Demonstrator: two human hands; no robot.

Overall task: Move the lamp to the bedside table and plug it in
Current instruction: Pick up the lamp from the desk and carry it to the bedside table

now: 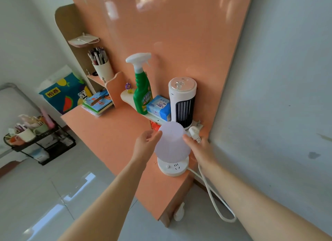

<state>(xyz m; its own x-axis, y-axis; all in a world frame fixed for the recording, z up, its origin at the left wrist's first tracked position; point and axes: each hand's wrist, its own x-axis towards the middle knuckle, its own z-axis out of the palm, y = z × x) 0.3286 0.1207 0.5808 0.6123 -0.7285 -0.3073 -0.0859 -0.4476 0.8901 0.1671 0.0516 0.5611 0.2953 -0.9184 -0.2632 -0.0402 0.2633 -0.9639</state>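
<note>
A small lamp with a pale lilac shade (171, 140) and a round white base (173, 167) stands near the right end of an orange desk (111, 133). Its white cord (213, 201) loops down off the desk edge and comes back up to my right hand. My right hand (199, 147) touches the shade's right side and holds the white plug (195, 133) between its fingers. My left hand (146, 143) is open, its fingers just at the shade's left side.
A low shelf behind the lamp carries a white tower fan (182, 100), a green spray bottle (142, 86) and a blue tissue pack (159, 107). Books (98, 102) and a pen cup (102, 68) sit further left. A black rack (39, 138) stands on the tiled floor.
</note>
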